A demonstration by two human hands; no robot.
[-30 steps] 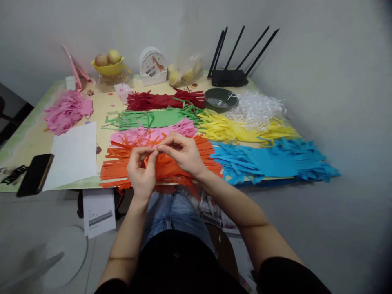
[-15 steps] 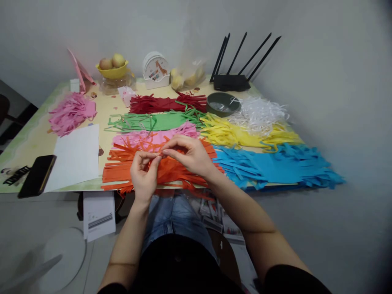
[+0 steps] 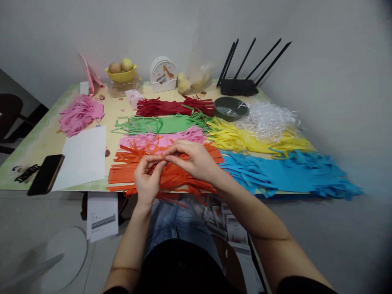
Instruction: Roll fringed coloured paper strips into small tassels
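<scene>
My left hand [image 3: 147,179] and my right hand [image 3: 192,160] meet over a bundle of fringed orange paper [image 3: 122,173] at the table's near edge. Both pinch the bundle's gathered middle between thumb and fingers, fingertips almost touching. Cut orange strips fan out left and right from under my hands. Just behind lies fringed pink paper [image 3: 137,141], then green [image 3: 159,123] and dark red [image 3: 171,107] sheets. Fringed blue paper [image 3: 284,173] lies to the right of my right hand.
Yellow fringed paper [image 3: 245,139], white shreds [image 3: 266,118] and a dark bowl [image 3: 230,108] sit at right. A white sheet [image 3: 82,157], a phone [image 3: 45,179] and a pink pom-pom [image 3: 79,114] lie left. A router [image 3: 239,85], clock [image 3: 163,73] and fruit bowl [image 3: 121,73] line the wall.
My hands stay together on the orange bundle, fingers shifting slightly. The view has drifted, so the table appears lower and further right.
</scene>
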